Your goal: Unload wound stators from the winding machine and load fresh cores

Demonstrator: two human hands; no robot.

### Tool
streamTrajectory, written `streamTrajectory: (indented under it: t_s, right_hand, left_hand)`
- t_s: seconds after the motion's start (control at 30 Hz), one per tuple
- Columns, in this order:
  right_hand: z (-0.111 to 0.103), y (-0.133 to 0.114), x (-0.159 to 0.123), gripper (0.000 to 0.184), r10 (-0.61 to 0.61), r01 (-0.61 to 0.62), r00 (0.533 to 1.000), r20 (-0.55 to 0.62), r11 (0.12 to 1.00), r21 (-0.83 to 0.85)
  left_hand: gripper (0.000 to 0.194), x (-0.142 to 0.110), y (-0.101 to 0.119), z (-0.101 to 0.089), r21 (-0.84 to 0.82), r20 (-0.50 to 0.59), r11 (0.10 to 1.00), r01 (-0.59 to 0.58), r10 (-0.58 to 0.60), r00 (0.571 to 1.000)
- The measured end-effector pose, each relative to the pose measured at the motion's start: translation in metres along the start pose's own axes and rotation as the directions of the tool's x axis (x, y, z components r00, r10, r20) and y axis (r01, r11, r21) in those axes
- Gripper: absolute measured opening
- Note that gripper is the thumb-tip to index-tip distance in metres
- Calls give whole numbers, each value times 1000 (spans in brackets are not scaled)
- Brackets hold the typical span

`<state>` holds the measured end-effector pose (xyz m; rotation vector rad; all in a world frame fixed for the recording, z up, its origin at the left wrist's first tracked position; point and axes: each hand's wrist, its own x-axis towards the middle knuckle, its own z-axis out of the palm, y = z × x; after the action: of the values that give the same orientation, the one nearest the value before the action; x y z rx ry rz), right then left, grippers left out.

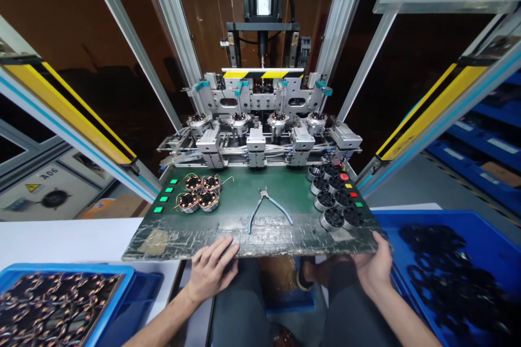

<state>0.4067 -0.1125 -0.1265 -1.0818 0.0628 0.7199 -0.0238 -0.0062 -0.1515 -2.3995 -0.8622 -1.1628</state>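
My left hand [212, 267] rests at the front edge of the green work board [244, 211], fingers spread flat and holding nothing. My right hand [373, 267] lies at the board's front right corner, fingers curled over the edge. On the board, blue-handled cutters [265, 207] lie in the middle. Several copper-wound stators [200, 192] sit at the left. Several bare black stators [334, 195] stand in rows at the right.
Behind the board stands a winding machine [260, 119] with several stators on its spindles. Green buttons [166, 195] line the board's left edge, and red, yellow and green ones [350, 187] the right. A blue bin of wound parts [61, 303] sits at lower left, a blue bin of black parts [448, 271] at right.
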Motion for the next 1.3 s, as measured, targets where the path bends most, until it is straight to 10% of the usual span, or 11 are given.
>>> streamTrajectory:
  t_s: [1.3]
  right_hand:
    - [7, -3, -4, 42, -19, 18, 1000, -22, 1000, -7]
  left_hand:
    - [77, 1, 1, -1, 3, 11, 1000, 4, -4, 1000]
